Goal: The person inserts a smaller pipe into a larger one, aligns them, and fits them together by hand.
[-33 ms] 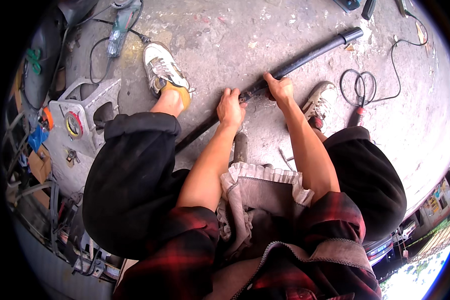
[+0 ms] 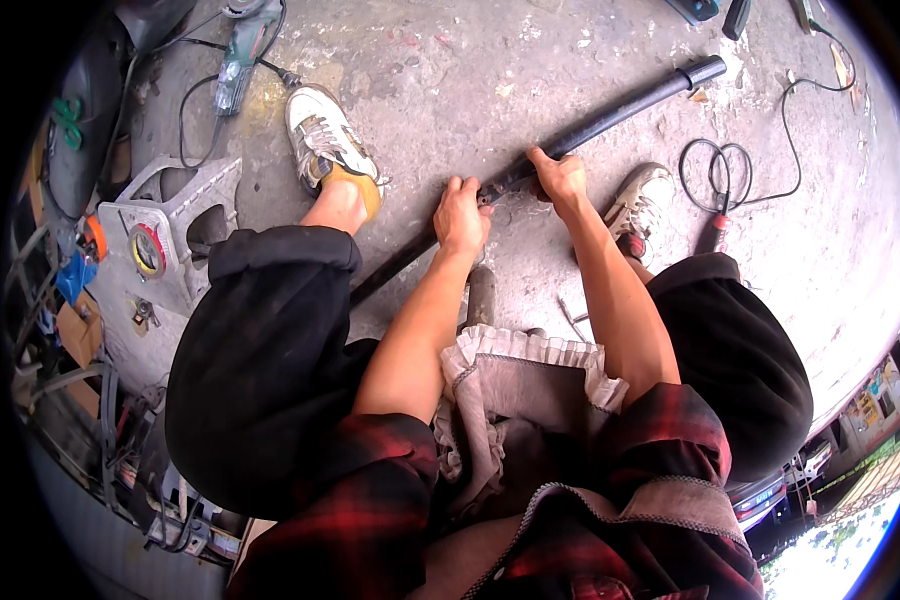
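Note:
A long black pipe runs slantwise across the floor between my shoes, from near my left knee up to the far right. A wider collar sits close to its far end. My left hand is closed around the pipe near its middle, beside a joint or fitting there. A little farther along, my right hand grips the same pipe, thumb on top. The undersides of both hands are hidden. Below my left hand a short grey metal cylinder shows, partly covered by my apron. A thin metal rod tool lies by my right forearm.
At the far left lies a corded angle grinder. A grey stool bears a tape roll. Right of my right shoe is a red-handled tool with a looped black cord. Clutter fills the left edge.

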A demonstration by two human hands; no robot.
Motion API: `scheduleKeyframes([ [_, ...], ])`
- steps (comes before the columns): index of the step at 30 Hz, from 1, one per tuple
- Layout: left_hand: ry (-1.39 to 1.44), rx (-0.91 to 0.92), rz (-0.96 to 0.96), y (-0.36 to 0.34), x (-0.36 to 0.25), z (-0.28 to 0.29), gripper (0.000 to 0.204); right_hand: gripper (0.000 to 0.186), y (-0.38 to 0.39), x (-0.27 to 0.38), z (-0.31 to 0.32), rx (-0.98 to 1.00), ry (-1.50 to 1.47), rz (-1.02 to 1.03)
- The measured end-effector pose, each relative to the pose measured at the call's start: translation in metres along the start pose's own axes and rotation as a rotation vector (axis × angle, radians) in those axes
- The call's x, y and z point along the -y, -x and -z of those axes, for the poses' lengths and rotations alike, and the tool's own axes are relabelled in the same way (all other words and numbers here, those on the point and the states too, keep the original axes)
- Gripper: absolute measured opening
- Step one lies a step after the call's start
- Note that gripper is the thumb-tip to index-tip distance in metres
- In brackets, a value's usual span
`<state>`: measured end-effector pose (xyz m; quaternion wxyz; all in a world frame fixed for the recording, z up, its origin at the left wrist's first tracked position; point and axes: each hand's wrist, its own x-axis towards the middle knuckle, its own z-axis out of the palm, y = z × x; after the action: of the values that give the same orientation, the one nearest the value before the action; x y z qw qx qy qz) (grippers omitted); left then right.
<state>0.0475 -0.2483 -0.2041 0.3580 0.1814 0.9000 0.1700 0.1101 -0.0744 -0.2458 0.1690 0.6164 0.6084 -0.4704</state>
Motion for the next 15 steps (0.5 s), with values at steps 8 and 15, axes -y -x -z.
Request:
scheduleKeyframes([
  [8, 0.05, -0.048, -0.054, -0.003, 0.005, -0.003, 0.031, 0.055, 0.013, 0.017, 0.013, 0.092, -0.057, -0.039],
  [15, 0.062, -0.025, -0.038, -0.003, 0.001, 0.001, 0.034, 0.056, 0.016, 0.018, 0.001, -0.187, 0.246, -0.052],
])
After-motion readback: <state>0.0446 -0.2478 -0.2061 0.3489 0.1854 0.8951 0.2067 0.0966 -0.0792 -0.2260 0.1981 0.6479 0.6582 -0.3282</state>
